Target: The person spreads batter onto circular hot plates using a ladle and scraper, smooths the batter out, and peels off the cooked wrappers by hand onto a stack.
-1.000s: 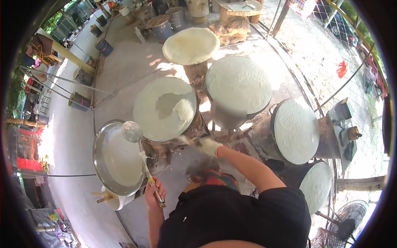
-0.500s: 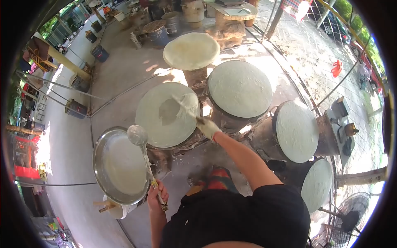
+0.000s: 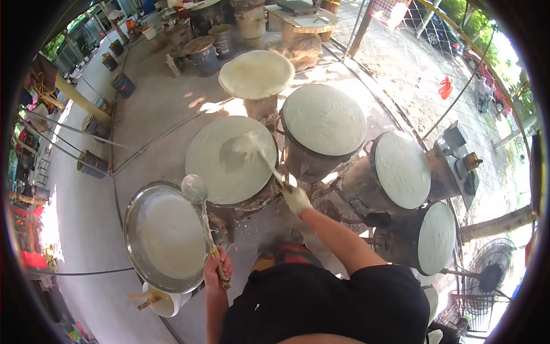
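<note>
Over the near edge of the round griddle [image 3: 206, 172], the right hand [image 3: 296, 199], gloved, has its grip closed around the handle of a spreader [image 3: 269, 163]. The spreader's long axis slants forward and leftward from that hand, its blurred far end at the wet batter [image 3: 246, 142] beside a darker grey patch [image 3: 230, 157]. Both lie ahead and to the left of the right grip, which is the nearer one. The bare left hand [image 3: 217, 268] has its fingers wrapped around the ladle's handle; the coated ladle [image 3: 194, 188] points forward, its scoop near the metal bowl [image 3: 130, 229] and the griddle.
</note>
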### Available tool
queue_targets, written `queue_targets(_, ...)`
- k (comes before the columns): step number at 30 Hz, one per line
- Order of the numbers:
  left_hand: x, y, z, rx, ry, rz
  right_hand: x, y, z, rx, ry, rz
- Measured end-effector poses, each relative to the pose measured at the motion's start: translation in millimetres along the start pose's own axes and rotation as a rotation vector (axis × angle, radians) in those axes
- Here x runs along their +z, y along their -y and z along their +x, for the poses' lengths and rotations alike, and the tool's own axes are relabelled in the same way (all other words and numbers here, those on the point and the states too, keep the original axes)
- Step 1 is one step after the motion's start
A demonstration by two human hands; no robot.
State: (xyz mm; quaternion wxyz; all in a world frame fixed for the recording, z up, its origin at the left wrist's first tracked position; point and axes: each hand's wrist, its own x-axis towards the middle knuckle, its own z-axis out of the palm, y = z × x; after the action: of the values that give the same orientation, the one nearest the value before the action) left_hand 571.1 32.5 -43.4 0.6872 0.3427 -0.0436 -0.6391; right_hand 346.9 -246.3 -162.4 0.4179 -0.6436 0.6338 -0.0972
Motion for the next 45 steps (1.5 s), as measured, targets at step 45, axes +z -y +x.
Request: queue_targets(45,49,63,67,-0.05,-0.505,0.288,-29,44,146,-0.498,0.457,0.116)
